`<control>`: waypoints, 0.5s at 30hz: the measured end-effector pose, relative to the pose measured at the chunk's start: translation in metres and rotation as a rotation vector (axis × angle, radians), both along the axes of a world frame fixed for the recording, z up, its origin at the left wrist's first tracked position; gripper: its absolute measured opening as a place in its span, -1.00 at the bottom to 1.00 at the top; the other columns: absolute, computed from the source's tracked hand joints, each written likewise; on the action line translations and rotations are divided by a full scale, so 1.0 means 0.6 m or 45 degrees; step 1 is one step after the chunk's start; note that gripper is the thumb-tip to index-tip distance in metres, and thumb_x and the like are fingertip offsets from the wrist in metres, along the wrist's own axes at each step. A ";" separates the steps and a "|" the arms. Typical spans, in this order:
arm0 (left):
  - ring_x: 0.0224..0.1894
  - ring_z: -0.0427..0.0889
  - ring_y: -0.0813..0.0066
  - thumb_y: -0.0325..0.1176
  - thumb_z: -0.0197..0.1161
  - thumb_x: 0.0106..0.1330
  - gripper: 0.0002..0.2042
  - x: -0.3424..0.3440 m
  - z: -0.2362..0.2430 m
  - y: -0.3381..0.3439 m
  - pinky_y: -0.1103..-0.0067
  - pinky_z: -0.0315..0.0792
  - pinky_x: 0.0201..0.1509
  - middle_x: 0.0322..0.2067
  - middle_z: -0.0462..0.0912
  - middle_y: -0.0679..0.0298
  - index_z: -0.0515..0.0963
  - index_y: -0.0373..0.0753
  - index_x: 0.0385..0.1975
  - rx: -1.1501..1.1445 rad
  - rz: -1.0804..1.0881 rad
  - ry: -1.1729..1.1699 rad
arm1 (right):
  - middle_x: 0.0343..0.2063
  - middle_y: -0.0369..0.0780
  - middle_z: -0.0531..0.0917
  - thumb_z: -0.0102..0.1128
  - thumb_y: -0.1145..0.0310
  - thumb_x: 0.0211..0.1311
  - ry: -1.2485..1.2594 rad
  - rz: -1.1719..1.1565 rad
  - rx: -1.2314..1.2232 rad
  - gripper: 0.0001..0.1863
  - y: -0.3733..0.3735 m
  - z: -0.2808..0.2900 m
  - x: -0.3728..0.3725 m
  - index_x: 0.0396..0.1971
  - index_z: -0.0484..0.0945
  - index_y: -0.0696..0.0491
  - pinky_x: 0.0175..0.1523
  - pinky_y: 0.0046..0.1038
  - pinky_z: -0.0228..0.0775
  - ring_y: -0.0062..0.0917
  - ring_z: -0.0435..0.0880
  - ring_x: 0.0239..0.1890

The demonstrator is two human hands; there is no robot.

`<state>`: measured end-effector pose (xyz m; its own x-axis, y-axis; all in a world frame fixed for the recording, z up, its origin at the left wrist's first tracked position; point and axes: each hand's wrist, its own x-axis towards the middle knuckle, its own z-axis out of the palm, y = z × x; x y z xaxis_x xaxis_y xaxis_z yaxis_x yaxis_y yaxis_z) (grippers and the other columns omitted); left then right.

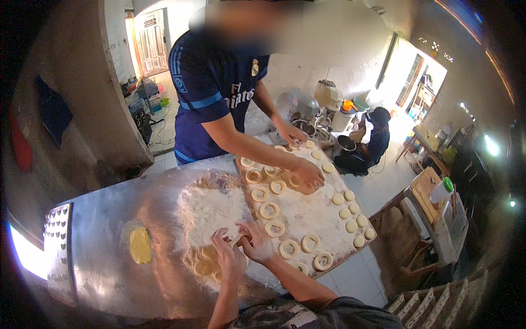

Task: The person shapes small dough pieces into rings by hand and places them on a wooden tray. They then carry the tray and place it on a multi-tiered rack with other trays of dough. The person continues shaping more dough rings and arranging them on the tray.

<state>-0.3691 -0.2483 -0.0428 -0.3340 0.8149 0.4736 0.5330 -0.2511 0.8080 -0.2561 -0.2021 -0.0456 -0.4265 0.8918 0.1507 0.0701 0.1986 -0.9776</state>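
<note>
A small pale piece of dough (236,239) is held between the fingers of both my hands, just above the near part of the table. My left hand (230,259) has its fingers bent round one side of it. From the other side, my right hand (258,245) pinches it with curled fingers. Beside and partly behind my left hand lie several flat dough rounds (204,267) in flour. Dough rings (269,210) lie spread over the floured board (307,219) to the right of my hands.
Loose flour (211,211) covers the metal table (112,219) beyond my hands. A yellow slab (140,245) sits at left. Across the board, a co-worker's hand (308,176) reaches among the rings. Small dough discs (351,226) line its right edge. Another person (375,140) sits farther back.
</note>
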 end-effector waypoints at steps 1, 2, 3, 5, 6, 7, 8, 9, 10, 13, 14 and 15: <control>-0.08 0.45 0.28 -0.68 -0.06 0.32 -0.66 0.014 0.000 0.001 0.35 0.43 0.06 -0.05 0.30 0.05 0.16 -0.34 0.08 0.053 0.000 0.093 | -0.21 -0.24 0.59 0.02 0.52 0.23 0.057 -0.006 0.046 -0.64 0.003 -0.002 0.013 0.05 0.47 0.11 0.00 -0.44 0.43 -0.54 0.57 -0.08; -0.07 0.46 0.28 -0.66 -0.05 0.34 -0.66 0.026 0.000 0.003 0.35 0.43 0.04 -0.04 0.30 0.04 0.17 -0.33 0.09 0.046 0.004 -0.034 | -0.24 -0.26 0.57 0.01 0.54 0.22 0.138 0.016 0.130 -0.66 0.009 -0.003 0.026 0.02 0.48 0.13 -0.02 -0.45 0.42 -0.56 0.56 -0.12; -0.07 0.47 0.28 -0.64 -0.04 0.35 -0.66 0.039 -0.002 0.003 0.36 0.44 0.03 -0.03 0.29 0.04 0.17 -0.32 0.10 0.037 0.000 -0.149 | -0.27 -0.32 0.55 0.04 0.46 0.21 0.588 0.258 -0.446 -0.67 0.013 -0.003 0.039 0.00 0.48 0.12 -0.06 -0.50 0.39 -0.58 0.52 -0.19; -0.10 0.49 0.28 -0.59 -0.03 0.38 -0.67 0.065 -0.006 -0.003 0.36 0.46 -0.03 -0.05 0.31 0.05 0.19 -0.30 0.11 0.018 -0.099 -0.565 | -0.27 -0.35 0.53 0.05 0.37 0.24 0.550 0.301 -0.457 -0.65 0.021 -0.003 0.072 0.02 0.48 0.12 -0.08 -0.54 0.36 -0.61 0.49 -0.22; -0.14 0.51 0.28 -0.56 -0.02 0.40 -0.68 0.076 -0.009 -0.004 0.36 0.48 -0.08 -0.10 0.34 0.06 0.20 -0.30 0.12 0.032 -0.198 -0.865 | -0.28 -0.36 0.52 0.05 0.33 0.25 0.459 0.295 -0.485 -0.64 0.030 -0.001 0.091 0.03 0.48 0.12 -0.09 -0.57 0.34 -0.62 0.48 -0.24; -0.18 0.53 0.28 -0.52 -0.02 0.42 -0.69 0.089 -0.011 -0.003 0.37 0.49 -0.12 -0.15 0.38 0.07 0.21 -0.30 0.12 0.075 -0.272 -1.079 | -0.31 -0.37 0.49 0.02 0.14 0.35 0.462 0.090 -0.501 -0.53 0.026 0.000 0.095 0.12 0.42 0.13 -0.11 -0.61 0.29 -0.66 0.43 -0.28; -0.22 0.54 0.28 -0.49 -0.02 0.44 -0.70 0.102 -0.012 -0.003 0.38 0.50 -0.17 -0.20 0.41 0.09 0.22 -0.30 0.12 0.086 -0.264 -1.089 | -0.32 -0.38 0.49 0.02 0.09 0.37 0.351 0.103 -0.364 -0.50 0.028 0.003 0.112 0.15 0.40 0.12 -0.11 -0.60 0.29 -0.66 0.43 -0.29; -0.26 0.55 0.28 -0.44 -0.02 0.46 -0.72 0.117 -0.013 0.001 0.39 0.50 -0.22 -0.26 0.44 0.10 0.23 -0.30 0.12 0.122 -0.226 -1.014 | -0.33 -0.38 0.49 0.02 0.04 0.39 0.240 0.119 -0.230 -0.47 0.029 0.006 0.132 0.17 0.38 0.11 -0.12 -0.59 0.30 -0.67 0.43 -0.30; -0.30 0.57 0.27 -0.41 -0.03 0.47 -0.72 0.133 -0.013 0.005 0.38 0.51 -0.26 -0.30 0.47 0.11 0.24 -0.31 0.11 0.169 -0.195 -0.914 | -0.34 -0.39 0.48 0.02 0.00 0.41 0.130 0.137 -0.094 -0.44 0.031 0.010 0.151 0.20 0.37 0.11 -0.12 -0.58 0.30 -0.67 0.43 -0.31; -0.42 0.61 0.23 -0.32 -0.06 0.51 -0.71 0.183 -0.008 0.023 0.35 0.51 -0.37 -0.39 0.56 0.10 0.25 -0.32 0.11 0.244 -0.075 -0.316 | -0.45 -0.40 0.48 -0.13 -0.17 0.46 0.994 0.452 -0.798 -0.35 0.043 0.022 0.197 0.28 0.30 0.04 -0.39 -0.65 0.18 -0.76 0.38 -0.49; -0.44 0.63 0.22 -0.31 -0.07 0.51 -0.71 0.195 -0.004 0.027 0.34 0.51 -0.39 -0.37 0.58 0.08 0.26 -0.31 0.11 0.110 -0.035 -0.228 | -0.46 -0.39 0.49 -0.17 -0.20 0.47 1.399 0.509 -1.173 -0.33 0.043 0.025 0.212 0.29 0.29 0.03 -0.45 -0.67 0.14 -0.77 0.37 -0.52; -0.46 0.64 0.21 -0.30 -0.07 0.51 -0.71 0.208 -0.001 0.028 0.33 0.51 -0.41 -0.35 0.59 0.06 0.26 -0.30 0.11 -0.007 -0.009 -0.119 | -0.46 -0.34 0.55 -0.28 -0.29 0.45 0.995 0.232 -1.057 -0.27 0.051 0.028 0.215 0.28 0.28 0.04 -0.53 -0.68 0.08 -0.77 0.34 -0.60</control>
